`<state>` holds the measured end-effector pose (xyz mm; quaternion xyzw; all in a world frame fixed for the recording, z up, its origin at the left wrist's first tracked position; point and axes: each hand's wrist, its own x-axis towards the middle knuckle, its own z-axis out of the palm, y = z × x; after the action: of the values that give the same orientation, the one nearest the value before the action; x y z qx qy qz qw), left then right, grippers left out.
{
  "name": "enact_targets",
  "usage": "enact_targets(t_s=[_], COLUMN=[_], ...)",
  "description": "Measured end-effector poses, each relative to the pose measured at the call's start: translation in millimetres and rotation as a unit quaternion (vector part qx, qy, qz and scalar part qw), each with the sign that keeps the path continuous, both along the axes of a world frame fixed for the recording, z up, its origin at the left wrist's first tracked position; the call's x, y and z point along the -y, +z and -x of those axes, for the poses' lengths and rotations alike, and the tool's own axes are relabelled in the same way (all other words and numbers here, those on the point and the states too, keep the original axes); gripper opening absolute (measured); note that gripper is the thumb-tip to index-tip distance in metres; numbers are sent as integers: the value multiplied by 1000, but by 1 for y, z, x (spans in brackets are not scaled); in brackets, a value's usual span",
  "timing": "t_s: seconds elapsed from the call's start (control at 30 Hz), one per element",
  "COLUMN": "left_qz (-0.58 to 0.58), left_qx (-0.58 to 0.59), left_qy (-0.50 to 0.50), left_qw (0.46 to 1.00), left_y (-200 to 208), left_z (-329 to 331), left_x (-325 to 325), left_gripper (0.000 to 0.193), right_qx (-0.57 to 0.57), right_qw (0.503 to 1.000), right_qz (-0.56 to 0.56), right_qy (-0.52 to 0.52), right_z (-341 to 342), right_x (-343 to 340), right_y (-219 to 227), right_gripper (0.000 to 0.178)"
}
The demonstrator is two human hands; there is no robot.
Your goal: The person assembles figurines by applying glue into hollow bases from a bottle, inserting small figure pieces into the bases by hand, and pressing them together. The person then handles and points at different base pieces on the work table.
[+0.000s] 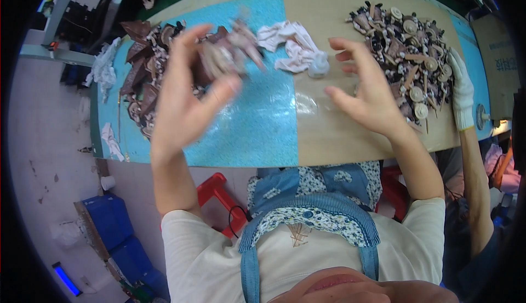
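Note:
My left hand (186,97) is raised over the left pile, thumb and fingers spread wide. A motion-blurred brown and pale figure-like piece (227,53) appears just beyond the gap between thumb and fingers; no grip on it shows. My right hand (367,92) hovers over the brown part of the table, fingers curved and apart, holding nothing. Nearest to it are a small translucent bottle (318,65) and a crumpled white cloth (293,42). To its right lies a heap of brown, black and cream figure-like pieces (408,56) with round discs.
Another pile of brown pieces (139,67) covers the table's left side, with white cloths (104,67) beside it. Another person's white-gloved hand (462,86) rests by the right heap. A cardboard box (496,51) stands at the far right. Red stools (213,193) are below the table.

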<state>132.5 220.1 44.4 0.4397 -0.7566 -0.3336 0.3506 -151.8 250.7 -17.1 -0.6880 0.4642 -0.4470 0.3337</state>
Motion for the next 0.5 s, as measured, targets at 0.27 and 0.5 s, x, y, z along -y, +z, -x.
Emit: enact_targets(t_s=[0.27, 0.5], left_qz=[173, 178], left_qx=[483, 521], left_qy=[5, 50], left_qw=[858, 833], left_y=[27, 6], left_z=[-73, 29], left_x=[117, 236], left_gripper=[38, 46], right_qx=[-125, -82], right_qw=[992, 993], right_qz=[33, 61], right_qy=[-8, 52], right_z=[-12, -6], right_x=[9, 1], right_y=[-13, -8], right_gripper=[30, 37])
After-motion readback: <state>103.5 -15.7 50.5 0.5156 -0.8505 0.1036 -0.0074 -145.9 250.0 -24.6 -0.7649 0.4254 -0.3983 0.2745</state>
